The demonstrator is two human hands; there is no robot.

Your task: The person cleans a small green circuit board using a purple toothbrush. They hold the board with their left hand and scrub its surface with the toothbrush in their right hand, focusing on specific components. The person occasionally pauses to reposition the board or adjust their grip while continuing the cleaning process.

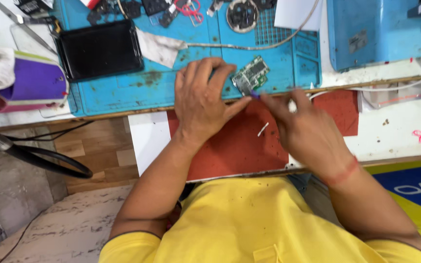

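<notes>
Cluttered blue mat (123, 90) covers the desk, where the left hand (203, 100) pins a small circuit board (250, 75) under spread fingertips while the right hand (303, 129), pinching a purple-tipped tool (255, 95), should probe its near edge gently.

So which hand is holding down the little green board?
The left hand: it rests on the green board, fingers spread. The right hand pinches a small purple-tipped tool beside it.

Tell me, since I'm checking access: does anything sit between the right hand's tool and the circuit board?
Nothing visible does. The right hand brings the purple tool tip to the edge of the board, which the left hand steadies.
</notes>
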